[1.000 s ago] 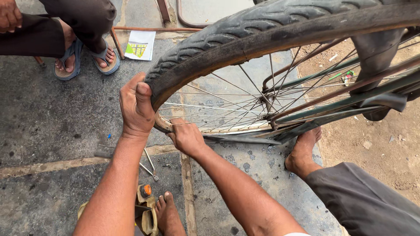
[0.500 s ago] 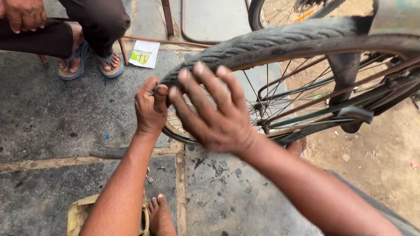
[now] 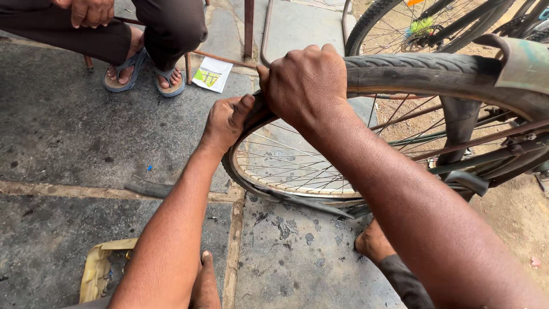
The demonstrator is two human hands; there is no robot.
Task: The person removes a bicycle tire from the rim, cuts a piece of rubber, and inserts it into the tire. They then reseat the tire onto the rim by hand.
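Observation:
A bicycle wheel stands upright in front of me, with a worn black tyre around a spoked metal rim. My left hand grips the tyre's front edge, thumb up against the rubber. My right hand is clamped over the top of the tyre just beside it, fingers curled over the tread. At the bottom of the wheel the tyre hangs loose off the rim. The bike frame and mudguard sit at the right.
A seated person's sandalled feet rest at the top left, with a small paper packet beside a metal stool leg. A yellow tray lies bottom left near my bare feet. Another bicycle wheel stands behind.
My right hand rose from the lower rim, swept across the view and now clamps on top of the tyre. My left hand kept its hold on the tyre's edge. The view shifted closer.

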